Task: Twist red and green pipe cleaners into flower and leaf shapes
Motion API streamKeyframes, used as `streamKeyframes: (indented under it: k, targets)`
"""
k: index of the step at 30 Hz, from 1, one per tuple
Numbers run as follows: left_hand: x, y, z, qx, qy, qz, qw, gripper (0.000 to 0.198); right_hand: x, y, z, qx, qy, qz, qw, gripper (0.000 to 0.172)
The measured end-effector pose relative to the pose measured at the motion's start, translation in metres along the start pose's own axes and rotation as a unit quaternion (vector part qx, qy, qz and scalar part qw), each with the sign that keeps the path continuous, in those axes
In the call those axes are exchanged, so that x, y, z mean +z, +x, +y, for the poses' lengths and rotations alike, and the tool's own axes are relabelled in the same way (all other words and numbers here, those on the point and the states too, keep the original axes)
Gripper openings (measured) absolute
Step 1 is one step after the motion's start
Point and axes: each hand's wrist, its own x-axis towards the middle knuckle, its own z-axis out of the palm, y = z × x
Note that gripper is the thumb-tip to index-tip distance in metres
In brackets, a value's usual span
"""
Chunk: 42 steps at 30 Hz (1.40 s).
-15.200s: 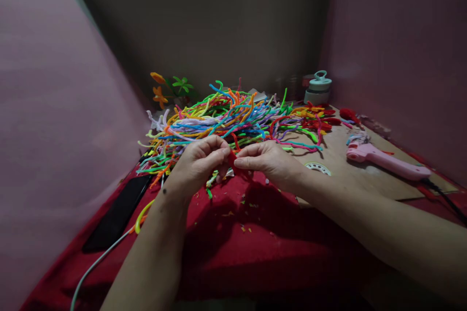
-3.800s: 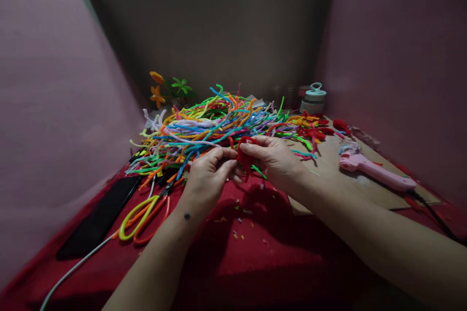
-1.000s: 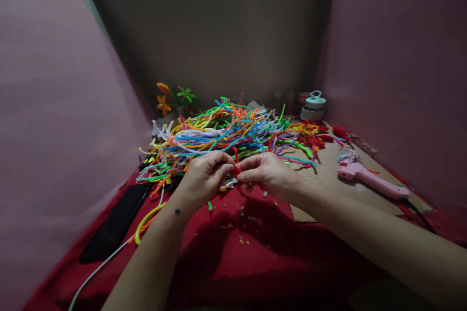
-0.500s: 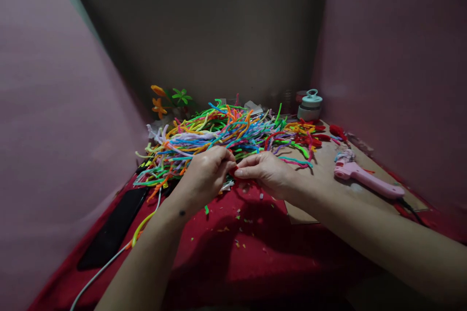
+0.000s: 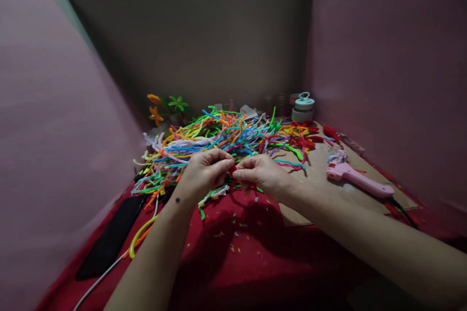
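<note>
My left hand [image 5: 204, 172] and my right hand [image 5: 260, 175] meet fingertip to fingertip over the red cloth [image 5: 237, 252]. Both pinch a small piece of red pipe cleaner [image 5: 232, 170], most of which the fingers hide. Just behind the hands lies a big tangled heap of pipe cleaners [image 5: 222, 138] in many colours.
A pink glue gun [image 5: 355, 180] with a black cord lies on brown cardboard [image 5: 328, 155] at the right. Scissors with yellow-orange handles [image 5: 140, 235], a black phone [image 5: 109, 238] and a white cable are at the left. Pipe-cleaner flowers [image 5: 164, 107] and a round teal-lidded container [image 5: 302, 107] stand at the back.
The hands stay pinched together on the red piece, with small finger shifts. The view has drifted, so everything sits slightly lower and further left in the picture.
</note>
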Motion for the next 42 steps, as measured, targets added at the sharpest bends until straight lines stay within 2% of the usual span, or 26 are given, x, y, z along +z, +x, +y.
streamKeyframes:
  k: [4, 6, 8, 11, 13, 19, 23, 25, 30, 33, 38, 42]
  targets:
    - [0.011, 0.003, -0.005, 0.067, 0.08, 0.098, 0.99, 0.012, 0.001, 0.002, 0.001, -0.035, -0.11, 0.033, 0.993, 0.022]
    - [0.012, 0.004, -0.006, 0.083, 0.088, 0.122, 0.985, 0.012, 0.002, 0.003, 0.002, -0.05, -0.132, 0.048, 0.989, 0.024]
    - [0.01, 0.005, -0.007, 0.06, 0.043, 0.091, 0.993, 0.015, 0.002, 0.003, 0.005, -0.048, -0.119, 0.051, 0.99, 0.024]
    - [0.005, 0.005, -0.009, 0.008, -0.052, -0.008, 0.999, 0.023, 0.002, 0.001, 0.008, -0.034, -0.075, 0.045, 0.996, 0.023]
    - [0.005, 0.005, -0.011, -0.004, -0.07, -0.042, 0.997, 0.024, 0.001, 0.0, 0.01, -0.025, -0.053, 0.041, 0.997, 0.023]
    - [0.01, 0.0, -0.014, -0.018, -0.05, -0.015, 0.999, 0.021, -0.005, -0.001, 0.01, -0.017, 0.03, -0.012, 0.999, 0.02]
    - [0.009, -0.001, -0.012, -0.019, -0.039, -0.028, 0.999, 0.021, -0.009, 0.004, 0.01, 0.024, 0.07, -0.038, 0.997, 0.016]
    - [0.009, -0.001, -0.013, -0.007, -0.024, -0.009, 1.0, 0.021, -0.009, 0.007, 0.01, 0.037, 0.084, -0.024, 0.996, 0.012]
    - [0.016, 0.001, -0.018, 0.059, 0.048, 0.104, 0.992, 0.019, -0.009, 0.01, 0.012, -0.002, 0.039, -0.04, 0.998, 0.017]
    - [0.017, 0.002, -0.019, 0.066, 0.035, 0.132, 0.988, 0.02, -0.007, 0.01, 0.01, -0.009, 0.04, -0.036, 0.999, 0.019]
    - [0.01, 0.004, -0.022, 0.016, -0.133, 0.054, 0.99, 0.024, -0.003, 0.01, 0.009, -0.002, 0.138, 0.012, 0.99, 0.015]
    - [0.006, 0.003, -0.029, -0.019, -0.175, 0.006, 0.984, 0.023, -0.003, 0.013, 0.013, -0.007, 0.241, 0.077, 0.968, 0.018]
